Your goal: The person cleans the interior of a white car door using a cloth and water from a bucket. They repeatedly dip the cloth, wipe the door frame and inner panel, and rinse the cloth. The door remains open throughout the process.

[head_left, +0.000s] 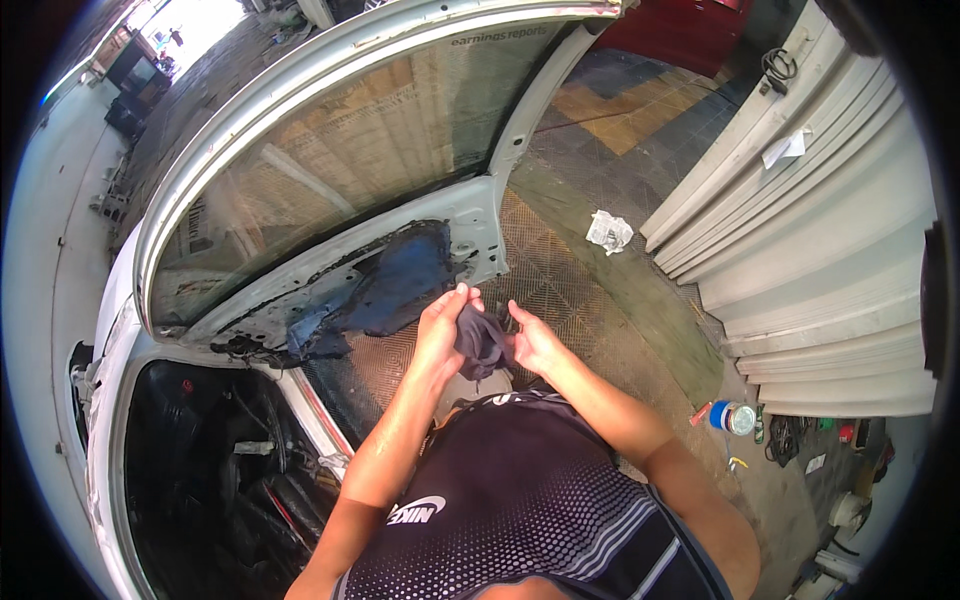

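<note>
A crumpled dark grey cloth [481, 343] is bunched between my two hands, in front of my body. My left hand [441, 328] is closed on its left side, thumb and fingertips pinched together at the top. My right hand [535, 340] grips the cloth's right edge; its thumb points up and its other fingers are partly hidden. Just beyond the hands stands an open white car door [482, 215]. Its inner panel is bare, with torn dark-blue sheeting [405, 282] and black sealant on it. Printed paper [345, 130] covers the door's window.
The car's dark interior [200, 450] lies at left below the door. Crumpled white paper [609, 232] lies on the tiled floor. Pale curtains [820, 260] hang at right, with a blue-banded tin [738, 418], cables and small tools near their foot.
</note>
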Available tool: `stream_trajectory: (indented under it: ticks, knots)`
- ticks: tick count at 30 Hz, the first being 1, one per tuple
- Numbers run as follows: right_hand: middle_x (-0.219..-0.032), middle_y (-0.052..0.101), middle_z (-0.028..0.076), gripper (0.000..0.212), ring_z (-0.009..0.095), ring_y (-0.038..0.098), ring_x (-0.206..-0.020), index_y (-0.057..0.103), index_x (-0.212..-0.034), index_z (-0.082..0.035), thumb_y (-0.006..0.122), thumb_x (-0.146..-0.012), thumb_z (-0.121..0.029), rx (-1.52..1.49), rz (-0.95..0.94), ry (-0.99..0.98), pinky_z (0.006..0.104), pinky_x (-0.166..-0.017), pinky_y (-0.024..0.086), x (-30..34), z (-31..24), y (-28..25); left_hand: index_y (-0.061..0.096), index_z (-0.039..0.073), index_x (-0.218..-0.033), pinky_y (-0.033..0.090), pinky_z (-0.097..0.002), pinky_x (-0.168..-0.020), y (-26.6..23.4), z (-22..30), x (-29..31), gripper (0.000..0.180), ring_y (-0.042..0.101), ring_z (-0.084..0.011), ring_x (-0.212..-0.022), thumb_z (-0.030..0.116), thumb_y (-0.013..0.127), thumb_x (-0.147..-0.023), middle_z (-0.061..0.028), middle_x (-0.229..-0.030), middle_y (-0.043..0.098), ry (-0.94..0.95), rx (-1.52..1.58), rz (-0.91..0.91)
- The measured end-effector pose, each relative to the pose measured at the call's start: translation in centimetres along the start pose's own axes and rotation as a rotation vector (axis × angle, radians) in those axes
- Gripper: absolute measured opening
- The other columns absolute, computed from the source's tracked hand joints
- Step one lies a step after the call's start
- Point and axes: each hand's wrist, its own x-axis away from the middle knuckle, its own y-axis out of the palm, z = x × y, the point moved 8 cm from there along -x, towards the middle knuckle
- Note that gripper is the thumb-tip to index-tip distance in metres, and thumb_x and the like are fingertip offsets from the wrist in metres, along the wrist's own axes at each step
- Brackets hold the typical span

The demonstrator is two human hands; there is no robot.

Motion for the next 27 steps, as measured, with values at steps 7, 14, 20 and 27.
stream_trajectory:
  ticks: [7,14,20,27]
  knots:
    - [-0.134,0.065,0.008,0.053,0.019,0.062,-0.117,0.057,-0.136,-0.005,0.05,-0.106,-0.049,0.14,-0.246,-0.325,0.0381,-0.103,0.048,2.1,-1.9,6.2,0.07,0.0,-0.118,0.05,-0.0266,-0.087,0.7,0.0,2.6,0.027,0.063,-0.0102,-0.095,0.013,0.074,-0.094,-0.0063,-0.109,0.07,0.219,-0.606,0.035]
    - [-0.108,0.069,0.003,0.035,0.011,0.061,-0.1,0.067,-0.12,-0.001,0.06,-0.106,-0.032,1.355,-0.458,-0.642,0.0309,-0.093,0.05,3.7,-1.7,6.7,0.071,0.006,-0.1,0.046,-0.0233,-0.067,-1.4,4.3,3.6,0.01,0.057,-0.0052,-0.075,0.016,0.069,-0.098,0.0043,-0.085,0.065,0.386,-0.251,0.211]
    - [-0.126,0.068,0.009,0.03,0.018,0.064,-0.116,0.062,-0.13,-0.001,0.064,-0.101,-0.011,0.147,-0.477,-0.66,0.0334,-0.104,0.05,10.0,-9.0,9.1,0.065,0.006,-0.108,0.05,-0.0235,-0.065,-3.4,8.3,4.1,0.014,0.064,-0.0111,-0.082,0.018,0.061,-0.103,-0.0005,-0.094,0.067,0.492,-0.161,0.211]
    - [-0.134,0.056,0.018,0.024,0.032,0.059,-0.118,0.066,-0.117,0.007,0.067,-0.096,-0.005,0.883,-0.098,-2.089,0.0371,-0.104,0.044,26.3,-22.1,22.5,0.065,0.003,-0.104,0.051,-0.0255,-0.063,-3.5,6.8,3.2,0.015,0.065,-0.0128,-0.076,0.018,0.059,-0.104,-0.0036,-0.09,0.068,0.433,-0.227,0.123]
